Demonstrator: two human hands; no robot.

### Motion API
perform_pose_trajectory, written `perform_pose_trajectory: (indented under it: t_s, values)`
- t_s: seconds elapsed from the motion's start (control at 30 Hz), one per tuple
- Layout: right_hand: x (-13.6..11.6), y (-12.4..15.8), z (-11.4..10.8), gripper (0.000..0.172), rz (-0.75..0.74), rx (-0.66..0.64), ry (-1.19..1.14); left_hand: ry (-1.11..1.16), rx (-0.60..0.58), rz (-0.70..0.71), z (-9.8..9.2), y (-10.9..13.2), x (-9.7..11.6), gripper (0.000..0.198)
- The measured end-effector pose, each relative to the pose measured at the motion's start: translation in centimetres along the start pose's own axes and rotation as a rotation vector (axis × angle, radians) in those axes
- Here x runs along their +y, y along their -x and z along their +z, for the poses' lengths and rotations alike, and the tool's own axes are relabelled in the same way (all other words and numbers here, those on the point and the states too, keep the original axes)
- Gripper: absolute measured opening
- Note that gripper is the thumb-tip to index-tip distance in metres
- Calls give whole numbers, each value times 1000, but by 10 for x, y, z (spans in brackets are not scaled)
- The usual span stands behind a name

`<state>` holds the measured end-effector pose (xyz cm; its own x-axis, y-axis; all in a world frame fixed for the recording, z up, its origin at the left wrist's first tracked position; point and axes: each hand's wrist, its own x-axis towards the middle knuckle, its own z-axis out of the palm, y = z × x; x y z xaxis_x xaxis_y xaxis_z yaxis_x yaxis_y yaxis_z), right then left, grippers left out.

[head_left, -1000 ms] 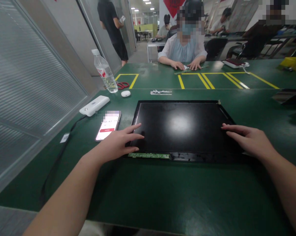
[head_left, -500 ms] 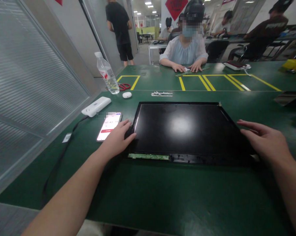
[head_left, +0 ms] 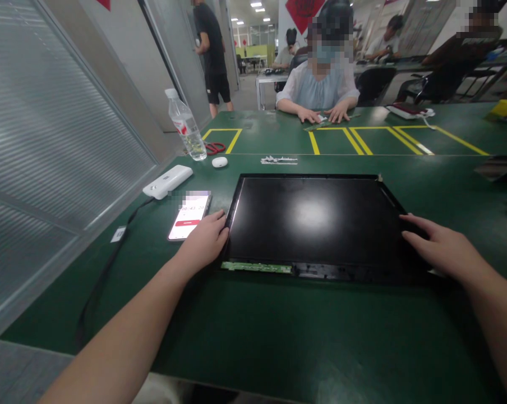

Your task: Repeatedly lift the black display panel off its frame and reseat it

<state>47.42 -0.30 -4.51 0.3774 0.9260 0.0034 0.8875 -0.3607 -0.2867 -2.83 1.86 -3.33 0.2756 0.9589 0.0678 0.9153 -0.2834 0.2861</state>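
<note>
A flat black display panel point(head_left: 312, 224) lies on the green table point(head_left: 279, 336) in front of me, with a thin green circuit strip point(head_left: 256, 267) along its near edge. My left hand point(head_left: 205, 241) is at the panel's left edge, fingers curled together against it. My right hand point(head_left: 441, 249) rests on the panel's right edge with its fingers stretched out and slightly apart.
A lit phone point(head_left: 189, 216) lies just left of my left hand, beside a white power bank point(head_left: 168, 181) with a black cable point(head_left: 102, 280). Farther back stand a water bottle point(head_left: 187, 126), red scissors point(head_left: 215, 147), a white case point(head_left: 219, 161) and small white parts point(head_left: 279, 160). A person point(head_left: 321, 84) sits opposite.
Both hands slid outward off the panel's face to its left and right edges. The left fingers went from spread to curled at the edge.
</note>
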Motion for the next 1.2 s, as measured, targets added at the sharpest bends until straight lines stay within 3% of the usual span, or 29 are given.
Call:
perform_pose_trajectory:
  t_s: [0.2, 0.37, 0.43, 0.57, 0.67, 0.9, 1.2]
  values:
    - [-6, 2, -4, 74, 56, -52, 1, 74, 0, -7, -5, -3, 3, 44]
    - [-2, 0, 0, 69, 13, -20, -2, 392, 108, -88, -12, -1, 9, 37]
    - [-1, -1, 2, 68, 13, -10, -2, 619, 142, -223, -13, 1, 16, 35]
    - [0, -2, 3, 64, 7, 18, 8, 1122, 145, -665, -17, 3, 35, 41]
    - [-2, -1, 1, 64, 9, 21, 9, 1277, 153, -782, -21, 2, 45, 44]
    - [-6, 1, -1, 65, 31, 11, 12, 1385, 193, -850, -25, 1, 55, 48]
    - [-6, 2, -3, 68, 47, -21, 51, 1456, 144, -853, -31, 3, 63, 49]
